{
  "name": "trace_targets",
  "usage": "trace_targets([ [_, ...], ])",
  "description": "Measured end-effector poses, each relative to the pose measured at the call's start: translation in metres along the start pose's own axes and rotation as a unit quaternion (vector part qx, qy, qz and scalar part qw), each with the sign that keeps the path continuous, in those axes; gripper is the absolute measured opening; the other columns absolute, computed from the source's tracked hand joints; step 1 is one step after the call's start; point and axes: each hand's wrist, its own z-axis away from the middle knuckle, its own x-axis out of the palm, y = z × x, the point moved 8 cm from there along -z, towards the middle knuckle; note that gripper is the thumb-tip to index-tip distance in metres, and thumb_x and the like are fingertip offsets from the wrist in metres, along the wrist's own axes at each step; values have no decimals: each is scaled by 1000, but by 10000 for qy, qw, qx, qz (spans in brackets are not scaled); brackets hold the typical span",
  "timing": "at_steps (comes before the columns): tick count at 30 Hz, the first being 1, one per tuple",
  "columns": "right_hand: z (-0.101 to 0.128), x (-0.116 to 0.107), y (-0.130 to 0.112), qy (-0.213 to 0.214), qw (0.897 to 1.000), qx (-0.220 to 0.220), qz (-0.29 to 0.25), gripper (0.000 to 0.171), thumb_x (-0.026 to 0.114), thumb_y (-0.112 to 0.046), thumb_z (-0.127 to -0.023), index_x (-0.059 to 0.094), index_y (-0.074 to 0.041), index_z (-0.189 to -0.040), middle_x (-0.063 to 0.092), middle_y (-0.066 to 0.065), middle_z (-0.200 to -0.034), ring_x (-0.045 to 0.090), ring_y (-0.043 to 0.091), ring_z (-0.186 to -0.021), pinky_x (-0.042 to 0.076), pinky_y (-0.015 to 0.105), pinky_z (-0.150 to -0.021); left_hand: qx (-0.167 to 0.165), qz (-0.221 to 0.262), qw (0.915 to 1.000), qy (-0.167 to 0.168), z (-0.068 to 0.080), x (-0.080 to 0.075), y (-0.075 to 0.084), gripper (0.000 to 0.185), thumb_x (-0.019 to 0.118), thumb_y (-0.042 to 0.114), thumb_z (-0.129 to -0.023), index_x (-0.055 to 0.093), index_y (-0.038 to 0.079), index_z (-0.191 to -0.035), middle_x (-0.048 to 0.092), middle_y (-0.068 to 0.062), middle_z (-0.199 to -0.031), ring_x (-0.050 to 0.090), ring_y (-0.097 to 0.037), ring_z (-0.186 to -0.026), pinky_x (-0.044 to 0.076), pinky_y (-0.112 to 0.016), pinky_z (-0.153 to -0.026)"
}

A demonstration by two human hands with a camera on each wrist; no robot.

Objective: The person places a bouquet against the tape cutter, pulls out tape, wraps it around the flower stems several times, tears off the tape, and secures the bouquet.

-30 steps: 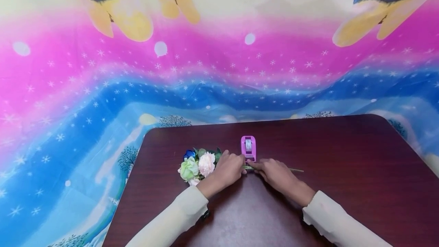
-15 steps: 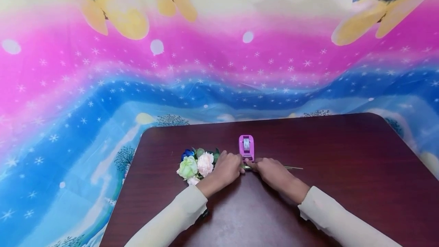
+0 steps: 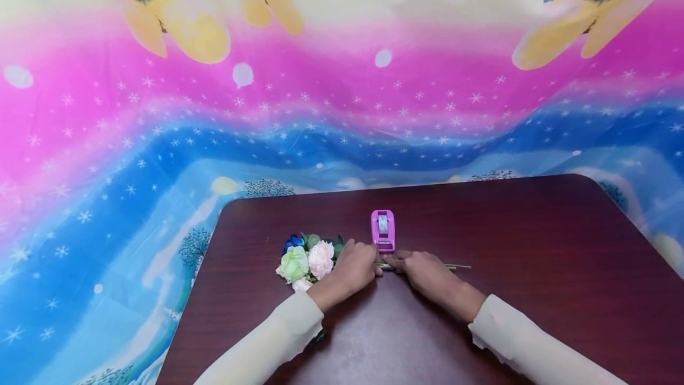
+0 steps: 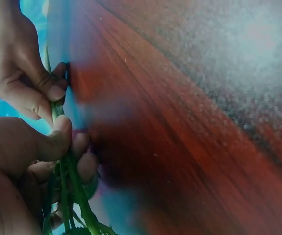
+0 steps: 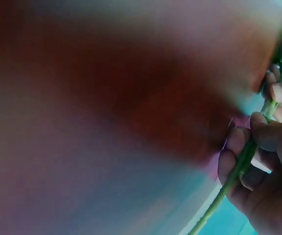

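**— What have your hands got right now?**

— My left hand (image 3: pixel 352 266) is curled round the green stems (image 4: pixel 64 161), thumb pressing down on top — it pinches the bunch together just behind the flower heads (image 3: pixel 307 261). My right hand (image 3: pixel 422 269) grips the same stems a little further along; in the right wrist view the fingers wrap one stalk (image 5: pixel 241 164) with the thumb over it. The two hands sit almost knuckle to knuckle, I'd say so the stalks can't splay between them.

**— And where does the bunch lie?**

— Flat on the dark wooden table (image 3: pixel 534 242), heads out to my left, thin stem ends (image 3: pixel 456 266) poking past my right hand. Just beyond my fingertips stands the pink tape dispenser (image 3: pixel 383 229), its near end facing the stems — close at hand, I'd judge. Behind the table hangs a bright pink-and-blue printed cloth (image 3: pixel 160 135).
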Motion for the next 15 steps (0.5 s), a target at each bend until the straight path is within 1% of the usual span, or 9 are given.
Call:
trace_targets([
  [2,4,-1,-2,81,9999,6,-68,37,60,-6,-101,69,-19,-135,75,4,-113,73,17,-86,55,30,-65,86,-127,9998,89,3,-4,4,24,79,35,-88,63,21,-75,67,9,-65,64,-11,-61,41,-32,-71],
  [5,11,-4,-3,114,9992,81,-378,38,65,-7,-99,68,-16,-135,75,6,-116,74,18,-92,57,32,-69,277,-321,9987,273,9,-14,11,22,80,30,-86,62,21,-77,67,10,-62,64,-10,-57,45,-36,-81],
  [7,14,-6,-4,48,9967,174,-796,39,68,-9,-98,67,-13,-136,74,9,-121,72,17,-93,57,32,-72,406,-453,9973,411,13,-20,14,19,81,25,-84,63,21,-81,68,13,-63,63,-8,-57,45,-37,-86],
  [8,15,-7,-4,-8,9940,238,-1066,39,69,-10,-97,67,-12,-136,74,10,-121,71,14,-91,56,31,-72,471,-544,9962,490,15,-23,16,18,81,23,-83,63,21,-83,69,14,-64,63,-7,-57,44,-37,-86],
  [9,15,-7,-3,-101,9902,327,-1358,40,68,-10,-97,66,-11,-137,74,11,-120,69,11,-88,55,29,-73,540,-641,9947,589,17,-27,17,17,81,22,-82,64,21,-86,69,15,-64,62,-7,-56,43,-36,-86],
  [10,16,-8,-3,-175,9855,420,-1632,40,68,-11,-98,65,-10,-138,75,11,-118,65,8,-84,52,27,-71,621,-734,9929,701,18,-31,18,18,81,21,-81,65,20,-89,69,15,-64,62,-7,-56,41,-35,-84],
  [12,16,-11,-2,-285,9740,575,-2171,41,67,-12,-98,64,-9,-138,76,9,-108,57,3,-76,47,23,-68,791,-943,9875,987,22,-39,20,19,80,18,-80,66,19,-92,67,14,-64,59,-7,-55,37,-33,-78],
  [15,16,-14,-1,-485,9530,813,-2877,40,65,-13,-100,64,-7,-139,74,8,-93,55,4,-69,45,21,-62,1029,-1128,9765,1521,27,-53,23,19,82,19,-80,69,18,-94,66,11,-63,58,-8,-56,34,-32,-75],
])
